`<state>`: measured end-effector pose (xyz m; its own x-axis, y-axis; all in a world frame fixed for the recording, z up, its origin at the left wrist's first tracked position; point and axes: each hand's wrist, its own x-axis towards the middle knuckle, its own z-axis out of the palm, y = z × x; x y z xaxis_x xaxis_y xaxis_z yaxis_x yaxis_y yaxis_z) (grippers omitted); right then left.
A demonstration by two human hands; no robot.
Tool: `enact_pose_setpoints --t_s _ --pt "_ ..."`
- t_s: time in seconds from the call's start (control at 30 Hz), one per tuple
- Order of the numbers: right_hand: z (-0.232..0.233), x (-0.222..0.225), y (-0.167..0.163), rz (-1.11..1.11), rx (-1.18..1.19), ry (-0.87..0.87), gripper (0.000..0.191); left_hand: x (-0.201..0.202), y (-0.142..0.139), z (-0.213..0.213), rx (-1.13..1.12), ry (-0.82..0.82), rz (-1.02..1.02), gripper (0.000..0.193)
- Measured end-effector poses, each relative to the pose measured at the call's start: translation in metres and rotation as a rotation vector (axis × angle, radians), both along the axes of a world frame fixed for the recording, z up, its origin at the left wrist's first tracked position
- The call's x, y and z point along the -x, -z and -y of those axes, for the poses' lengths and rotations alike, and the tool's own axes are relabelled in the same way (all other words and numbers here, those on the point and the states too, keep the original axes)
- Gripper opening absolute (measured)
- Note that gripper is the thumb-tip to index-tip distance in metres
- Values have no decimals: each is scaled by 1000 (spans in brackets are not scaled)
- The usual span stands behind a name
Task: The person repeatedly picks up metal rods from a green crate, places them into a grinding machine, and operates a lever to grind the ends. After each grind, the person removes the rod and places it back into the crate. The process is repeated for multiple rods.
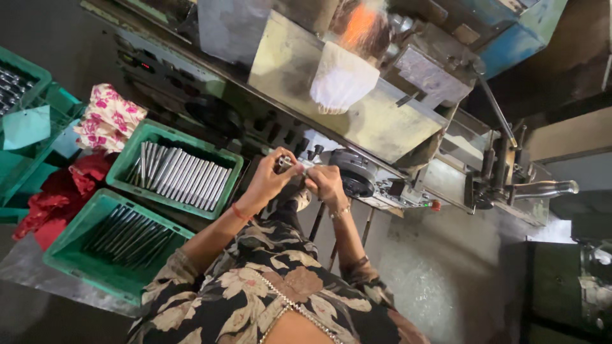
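Observation:
My left hand (269, 180) and my right hand (326, 183) meet in front of a grey machine (382, 121). Together they grip a short metal rod (284, 164); its dark end sticks up above my left fingers. My right fingers close on the part beside it, just left of the machine's round dark chuck (354, 176). A red thread sits on my left wrist and a bangle on my right. How the rod ends inside my right hand is hidden.
Left of my hands stands a green crate (137, 148) of shiny metal rods (182, 172). A second green crate (70, 251) of darker rods stands nearer me. Floral cloth (108, 119) and red cloth (54, 200) lie further left. A metal lever (542, 189) sticks out at right.

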<state>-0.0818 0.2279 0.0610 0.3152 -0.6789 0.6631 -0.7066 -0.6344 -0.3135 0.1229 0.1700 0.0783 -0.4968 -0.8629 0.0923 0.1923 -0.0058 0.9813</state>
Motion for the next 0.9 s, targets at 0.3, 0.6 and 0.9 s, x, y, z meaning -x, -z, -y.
enact_pose_setpoints --t_s 0.3,0.6,0.9 --pt "-9 -10 -49 -45 -141 89 19 -2 -23 14 -371 237 5 17" --pt "2 -5 -96 116 -785 -457 24 -9 -18 25 -510 509 -161 13" --pt "6 12 -89 219 -845 -520 29 1 -16 14 -589 386 -174 17"
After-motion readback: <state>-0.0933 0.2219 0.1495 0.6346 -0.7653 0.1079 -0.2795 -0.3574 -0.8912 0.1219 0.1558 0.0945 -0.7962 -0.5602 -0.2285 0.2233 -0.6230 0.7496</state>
